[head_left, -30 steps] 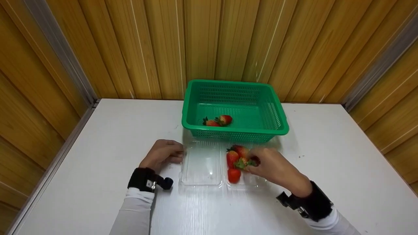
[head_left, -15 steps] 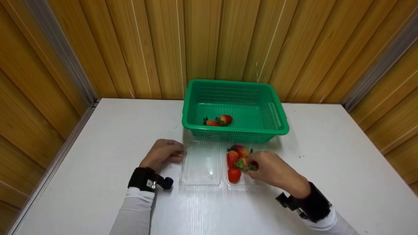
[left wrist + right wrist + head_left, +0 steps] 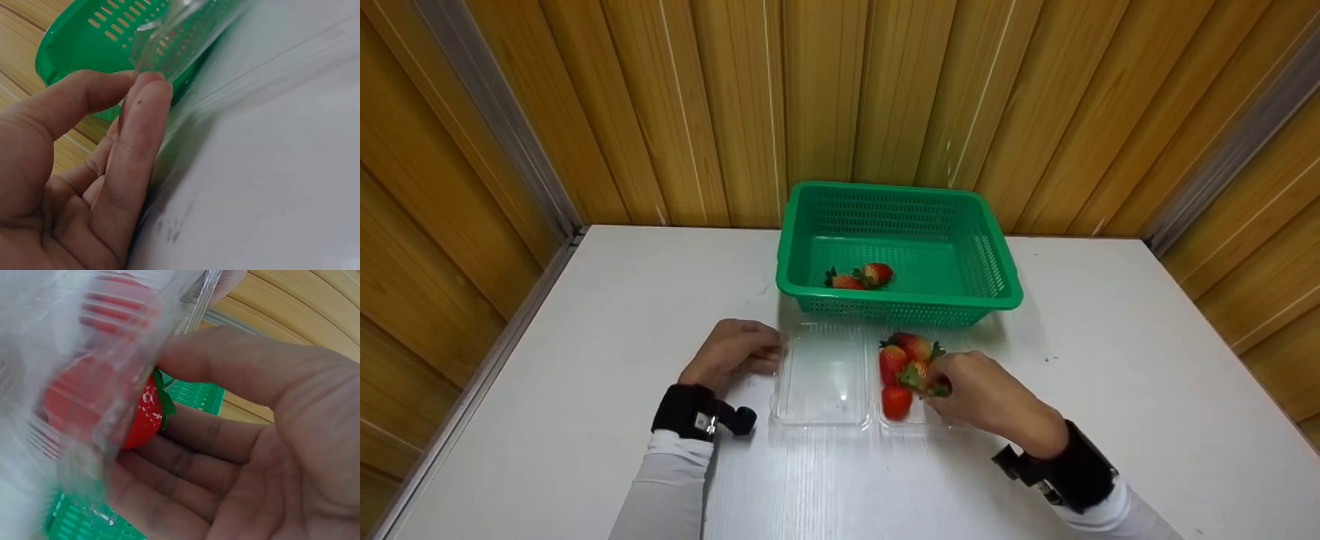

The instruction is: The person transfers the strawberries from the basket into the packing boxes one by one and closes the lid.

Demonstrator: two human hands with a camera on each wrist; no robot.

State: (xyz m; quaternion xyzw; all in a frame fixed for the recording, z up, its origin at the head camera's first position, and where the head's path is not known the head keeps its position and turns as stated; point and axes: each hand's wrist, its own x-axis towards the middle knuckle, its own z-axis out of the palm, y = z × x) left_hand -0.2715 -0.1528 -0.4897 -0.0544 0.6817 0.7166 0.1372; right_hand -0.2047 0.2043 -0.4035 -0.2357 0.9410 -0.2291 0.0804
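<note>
A clear plastic clamshell box (image 3: 821, 382) lies opened flat, its two halves side by side. Several strawberries (image 3: 893, 364) sit in the right half. At the outer edge of the left half, my left hand (image 3: 735, 351) pinches the thin rim between thumb and fingers; the left wrist view shows the clear plastic (image 3: 149, 50) at the fingertips. My right hand (image 3: 986, 390) reaches into the right half and holds a strawberry (image 3: 147, 413) with a green leafy top, thumb on one side, fingers on the other. Part of that berry is behind the box wall.
Directly behind the box stands a green perforated basket (image 3: 900, 298) holding two strawberries (image 3: 876, 274) near its front left. Everything rests on a white table (image 3: 1110, 360). Wood-patterned panels (image 3: 825, 97) rise at the back and both sides.
My right hand has shifted slightly down toward the front inside the right half, still with a strawberry. The back strawberry shows more now. My left hand stays in place.
</note>
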